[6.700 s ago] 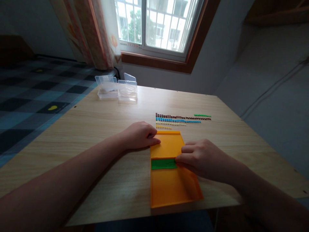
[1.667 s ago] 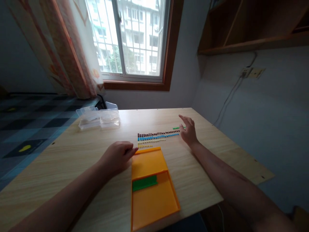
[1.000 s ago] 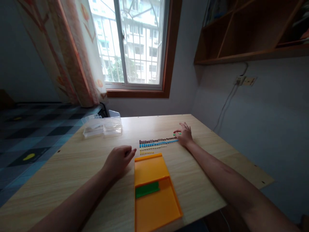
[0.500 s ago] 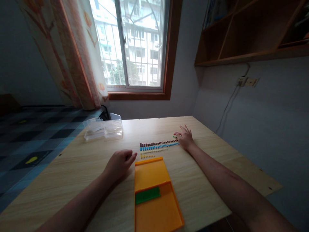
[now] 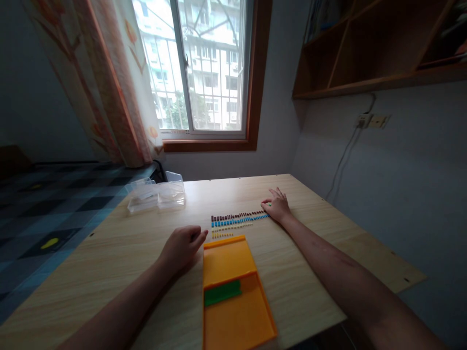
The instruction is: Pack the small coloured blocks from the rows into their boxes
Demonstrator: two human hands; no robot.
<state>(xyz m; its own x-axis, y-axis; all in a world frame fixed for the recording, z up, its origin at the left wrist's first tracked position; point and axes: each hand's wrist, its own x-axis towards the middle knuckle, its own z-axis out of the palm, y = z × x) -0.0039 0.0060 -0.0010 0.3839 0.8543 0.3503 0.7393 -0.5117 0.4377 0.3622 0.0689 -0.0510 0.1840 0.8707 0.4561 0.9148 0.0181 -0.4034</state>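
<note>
Fingers (image 5: 266,200) of right hand (image 5: 279,208) bend beside a green piece (image 5: 269,204) toward table's (image 5: 127,238) far-right corner. Left hand (image 5: 181,246) curls; I cannot tell either grip

The left grip (image 5: 183,246) is a bare hand with rounded knuckles (image 5: 193,229) and a thumb (image 5: 200,239) that tapers to its tip. The right grip (image 5: 279,206), also bare, has slim fingers (image 5: 283,195); the nails are too small to make out. The left forearm (image 5: 120,301) is bare and thickens away from the wrist (image 5: 161,266). The right forearm (image 5: 321,257) is bare too, with a faint, elongated mark (image 5: 345,262) on the side facing the tabletop's (image 5: 91,267) right edge.
</note>
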